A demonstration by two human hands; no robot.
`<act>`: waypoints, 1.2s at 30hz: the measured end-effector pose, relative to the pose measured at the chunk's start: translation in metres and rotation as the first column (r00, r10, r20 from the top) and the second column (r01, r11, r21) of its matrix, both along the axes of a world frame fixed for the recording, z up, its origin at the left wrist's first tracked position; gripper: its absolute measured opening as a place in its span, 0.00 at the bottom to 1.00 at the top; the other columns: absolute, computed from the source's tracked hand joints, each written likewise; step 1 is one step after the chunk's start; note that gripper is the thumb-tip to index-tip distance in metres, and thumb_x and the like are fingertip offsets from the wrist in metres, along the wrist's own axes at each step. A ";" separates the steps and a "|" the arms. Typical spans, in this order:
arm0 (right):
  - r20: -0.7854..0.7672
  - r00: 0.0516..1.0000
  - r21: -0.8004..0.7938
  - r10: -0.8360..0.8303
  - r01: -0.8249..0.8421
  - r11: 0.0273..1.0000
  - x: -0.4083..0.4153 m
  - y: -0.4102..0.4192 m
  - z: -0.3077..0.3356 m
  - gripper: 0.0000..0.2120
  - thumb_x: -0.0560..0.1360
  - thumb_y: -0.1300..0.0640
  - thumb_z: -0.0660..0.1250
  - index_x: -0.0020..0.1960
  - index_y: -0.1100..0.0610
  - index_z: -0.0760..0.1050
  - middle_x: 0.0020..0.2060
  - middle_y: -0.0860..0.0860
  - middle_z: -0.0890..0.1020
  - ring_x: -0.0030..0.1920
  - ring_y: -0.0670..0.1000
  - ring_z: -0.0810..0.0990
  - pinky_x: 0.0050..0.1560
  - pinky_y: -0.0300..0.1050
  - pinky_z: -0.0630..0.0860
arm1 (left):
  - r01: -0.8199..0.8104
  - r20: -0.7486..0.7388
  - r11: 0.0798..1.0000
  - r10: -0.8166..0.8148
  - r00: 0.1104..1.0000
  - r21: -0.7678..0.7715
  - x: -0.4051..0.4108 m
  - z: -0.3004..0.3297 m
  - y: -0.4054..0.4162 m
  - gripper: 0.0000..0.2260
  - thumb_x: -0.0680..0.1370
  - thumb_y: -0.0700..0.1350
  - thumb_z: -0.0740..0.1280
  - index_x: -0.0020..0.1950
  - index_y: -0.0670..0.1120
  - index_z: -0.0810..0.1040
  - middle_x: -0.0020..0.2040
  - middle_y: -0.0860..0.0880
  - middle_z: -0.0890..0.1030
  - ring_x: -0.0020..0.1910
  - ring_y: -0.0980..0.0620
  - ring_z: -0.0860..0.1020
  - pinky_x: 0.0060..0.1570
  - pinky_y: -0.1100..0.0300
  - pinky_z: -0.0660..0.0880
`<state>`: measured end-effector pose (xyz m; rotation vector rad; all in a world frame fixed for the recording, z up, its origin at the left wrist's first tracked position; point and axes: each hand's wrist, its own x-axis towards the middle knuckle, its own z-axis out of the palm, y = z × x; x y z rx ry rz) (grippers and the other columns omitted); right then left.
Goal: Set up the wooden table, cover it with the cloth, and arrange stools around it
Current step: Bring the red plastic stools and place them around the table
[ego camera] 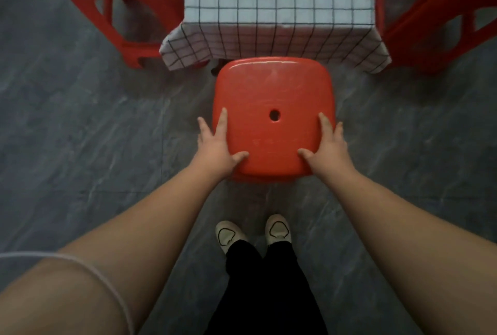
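The red plastic stool with the rounded square seat and a small round hole in its middle stands directly in front of you, its far edge just at the hanging hem of the white cloth with the thin dark grid. You grip this stool by both sides of the seat. Your left hand clasps the seat's left edge: the thumb lies on top near the closer corner, one finger stretches along the top surface, and the others wrap down over the side. Your right hand mirrors it on the right edge, thumb on top near the closer corner, fingers spread along and over the rim. Both hands are spread wide and closed on the seat; the hole sits between them, slightly farther from you than your thumbs.

Beyond the stool, the cloth covers the table top completely and droops at both near corners. To the left of the stool and farther away, a second red plastic stool stands beside the cloth's left corner. A third red plastic stool stands to the right, beside the right corner. Behind the held stool, your pale shoes rest on the dark grey marbled floor.
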<state>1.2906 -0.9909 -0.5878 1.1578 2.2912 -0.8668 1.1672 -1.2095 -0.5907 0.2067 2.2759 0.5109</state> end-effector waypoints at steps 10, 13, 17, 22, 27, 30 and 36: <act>-0.073 0.997 -0.045 -0.028 0.024 0.999 0.009 -0.004 -0.005 0.48 0.74 0.50 0.75 0.81 0.39 0.45 0.80 0.57 0.46 0.76 0.62 0.62 0.74 0.57 0.65 | -0.009 -0.014 0.999 0.010 1.000 0.045 -0.001 -0.003 0.010 0.51 0.74 0.50 0.76 0.80 0.61 0.39 0.75 0.42 0.56 0.67 0.42 0.72 0.67 0.49 0.70; -0.047 0.999 -0.056 -0.011 0.008 0.998 0.021 -0.009 -0.001 0.48 0.75 0.48 0.74 0.81 0.39 0.43 0.80 0.57 0.46 0.75 0.62 0.63 0.73 0.57 0.66 | -0.001 0.003 1.000 0.001 1.000 0.028 0.008 0.002 0.006 0.51 0.74 0.50 0.76 0.80 0.61 0.39 0.75 0.41 0.56 0.67 0.41 0.72 0.66 0.48 0.71; -0.051 0.999 -0.052 -0.009 0.007 0.999 0.049 -0.024 0.002 0.49 0.73 0.48 0.75 0.81 0.40 0.44 0.79 0.58 0.49 0.74 0.62 0.66 0.73 0.57 0.67 | 0.012 0.032 0.999 -0.013 0.999 0.035 0.033 0.005 -0.010 0.51 0.74 0.49 0.75 0.80 0.61 0.38 0.76 0.42 0.55 0.68 0.41 0.71 0.67 0.47 0.71; -0.038 0.999 -0.071 -0.008 0.005 0.997 0.089 -0.045 0.006 0.48 0.74 0.50 0.75 0.81 0.43 0.44 0.79 0.61 0.47 0.75 0.63 0.64 0.73 0.54 0.64 | 0.005 0.053 1.000 -0.006 0.999 0.016 0.072 0.001 -0.029 0.52 0.74 0.48 0.76 0.79 0.64 0.37 0.78 0.41 0.51 0.72 0.41 0.68 0.71 0.46 0.68; -0.035 0.999 -0.080 -0.023 0.020 0.997 0.118 -0.058 0.007 0.48 0.74 0.53 0.75 0.82 0.44 0.46 0.79 0.63 0.48 0.75 0.64 0.64 0.74 0.54 0.64 | 0.002 0.072 1.000 -0.004 0.997 0.020 0.099 0.001 -0.042 0.52 0.74 0.47 0.76 0.79 0.63 0.38 0.79 0.40 0.49 0.75 0.41 0.65 0.73 0.46 0.65; -0.026 0.999 -0.082 -0.019 0.017 0.996 0.128 -0.063 0.008 0.48 0.74 0.53 0.75 0.82 0.45 0.46 0.79 0.63 0.47 0.74 0.64 0.65 0.74 0.52 0.63 | 0.006 0.067 1.000 -0.007 0.998 0.012 0.110 0.003 -0.044 0.51 0.74 0.46 0.75 0.79 0.62 0.39 0.79 0.40 0.50 0.74 0.41 0.66 0.73 0.46 0.66; -0.036 0.999 -0.091 -0.007 0.003 0.996 0.136 -0.064 0.007 0.47 0.75 0.53 0.74 0.82 0.45 0.45 0.79 0.63 0.46 0.76 0.63 0.63 0.75 0.53 0.62 | -0.014 0.061 1.000 0.014 0.998 0.008 0.119 0.002 -0.046 0.50 0.74 0.45 0.75 0.79 0.63 0.40 0.79 0.40 0.50 0.74 0.40 0.66 0.72 0.46 0.66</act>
